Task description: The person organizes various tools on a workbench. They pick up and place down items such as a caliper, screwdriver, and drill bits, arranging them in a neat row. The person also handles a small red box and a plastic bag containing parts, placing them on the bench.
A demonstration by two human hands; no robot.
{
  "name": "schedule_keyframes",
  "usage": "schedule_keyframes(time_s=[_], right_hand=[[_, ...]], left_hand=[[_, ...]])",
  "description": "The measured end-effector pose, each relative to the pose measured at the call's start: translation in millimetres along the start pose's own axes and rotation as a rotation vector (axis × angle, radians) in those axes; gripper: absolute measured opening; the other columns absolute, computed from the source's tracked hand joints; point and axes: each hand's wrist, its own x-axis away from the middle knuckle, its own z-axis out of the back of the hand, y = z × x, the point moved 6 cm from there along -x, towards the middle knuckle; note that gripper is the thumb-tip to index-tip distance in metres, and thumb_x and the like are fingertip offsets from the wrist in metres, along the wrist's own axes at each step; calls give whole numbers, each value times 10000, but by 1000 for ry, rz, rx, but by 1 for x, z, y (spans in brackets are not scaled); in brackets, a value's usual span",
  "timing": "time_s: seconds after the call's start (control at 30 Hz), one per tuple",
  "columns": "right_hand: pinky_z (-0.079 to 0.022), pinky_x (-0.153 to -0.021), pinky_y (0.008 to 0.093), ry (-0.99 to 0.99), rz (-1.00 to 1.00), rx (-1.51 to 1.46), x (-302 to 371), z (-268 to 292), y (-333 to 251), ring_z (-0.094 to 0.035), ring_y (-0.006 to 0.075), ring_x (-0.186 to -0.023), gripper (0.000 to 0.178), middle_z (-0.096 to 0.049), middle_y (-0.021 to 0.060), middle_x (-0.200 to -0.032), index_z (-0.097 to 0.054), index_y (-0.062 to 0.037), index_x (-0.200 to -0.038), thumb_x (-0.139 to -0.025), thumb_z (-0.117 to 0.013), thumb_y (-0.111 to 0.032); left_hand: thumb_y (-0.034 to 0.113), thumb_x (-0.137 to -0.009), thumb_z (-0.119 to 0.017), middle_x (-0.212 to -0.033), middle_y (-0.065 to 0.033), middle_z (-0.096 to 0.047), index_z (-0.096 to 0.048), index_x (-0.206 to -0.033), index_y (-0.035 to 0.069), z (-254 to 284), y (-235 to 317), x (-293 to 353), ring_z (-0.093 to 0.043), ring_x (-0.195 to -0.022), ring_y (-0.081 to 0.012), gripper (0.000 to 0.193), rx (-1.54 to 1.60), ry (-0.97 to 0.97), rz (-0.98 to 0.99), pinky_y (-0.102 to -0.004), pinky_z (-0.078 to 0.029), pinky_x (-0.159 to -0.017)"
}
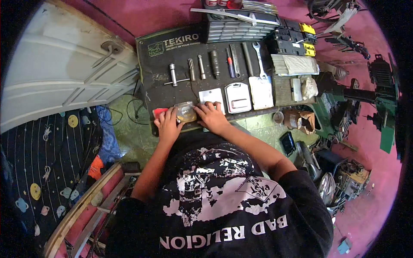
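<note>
A clear plastic blister pack [186,112] with something yellowish inside lies at the bench's near edge. My left hand [167,124] grips its left side, with a red flat piece [159,112] beside the fingers. From the right, my right hand [213,118] has its fingers curled against the pack's other edge. Partly under that hand is a white card package [212,97]. Farther right are a white blister pack [238,98] and a worn white pack [261,92]. What exactly the clear pack contains is too small to make out.
On the dark mat [165,64] lie a T-handle socket wrench [173,75], a drill bit [191,69], a screwdriver [230,64] and a combination wrench [260,60]. A drawer organizer [241,28] stands behind. A white door [64,56] is left; green machinery [383,103] is right.
</note>
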Motion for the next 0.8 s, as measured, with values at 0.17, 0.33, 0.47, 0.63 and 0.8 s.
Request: schedule_keyframes(time_s=[0.17, 0.33, 0.47, 0.63, 0.8], right_hand=[[-387, -1020, 507, -16, 49, 36, -23, -22, -21, -522, 271, -1215, 561, -589, 78, -1327, -564, -90, -1421, -908, -649, -298], [-394, -1019, 514, 12, 28, 121, -37, -42, -25, -512, 278, -1236, 556, -585, 91, -1335, -562, -83, -1421, -912, -635, -294], [-383, -1015, 503, -50, 2, 113, -44, -41, -25, -505, 276, -1239, 734, -572, 90, -1374, -523, -110, -1472, -827, -751, -377], [-378, -1021, 511, -111, -18, 102, -43, -33, -23, -496, 275, -1250, 816, -569, 86, -1380, -521, -127, -1481, -779, -809, -426], [-374, -1053, 544, -147, -26, 115, -45, -32, -26, -485, 288, -1270, 810, -562, 84, -1391, -527, -122, -1474, -778, -809, -427]], left_hand=[[357, -742, -860, -1428, -32, -556, -549, -1444, 134, -11, -18, 3, -480, -1265, -282, 800, -6, -13, -61, -500, -326, -1032], [335, -736, -865, -1365, -50, -574, -593, -1387, 118, -10, -15, -7, -486, -1263, -288, 738, -6, -4, -104, -513, -332, -1026], [338, -740, -861, -1349, -59, -578, -618, -1352, 109, -10, -17, -11, -487, -1271, -294, 697, 5, 8, -125, -533, -333, -1030], [346, -734, -866, -1339, -58, -588, -627, -1342, 103, -8, -13, -12, -491, -1268, -296, 697, 50, -11, -121, -541, -330, -1037], [351, -727, -870, -1345, -56, -593, -632, -1337, 106, -2, -16, -10, -494, -1265, -293, 699, 57, 17, -112, -529, -333, -1026]])
